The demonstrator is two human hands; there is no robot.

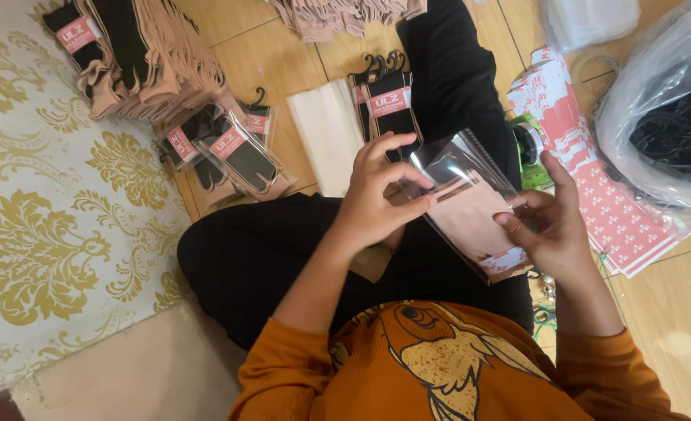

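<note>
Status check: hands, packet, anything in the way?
Left hand pinching bag mouth. Right hand gripping clear bag with beige socks. Nothing between them.

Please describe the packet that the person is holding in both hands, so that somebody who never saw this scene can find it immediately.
Start from the black trousers of the person sitting on the wooden floor. Above the lap, the left hand and right hand hold a clear plastic packet. Unlike the packed black socks lying on the floor, it holds beige socks.

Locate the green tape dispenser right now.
Head view, right of centre: the green tape dispenser sits on the wooden floor between the person's black-trousered leg and the red-and-white card stack, just above the right hand.
</note>
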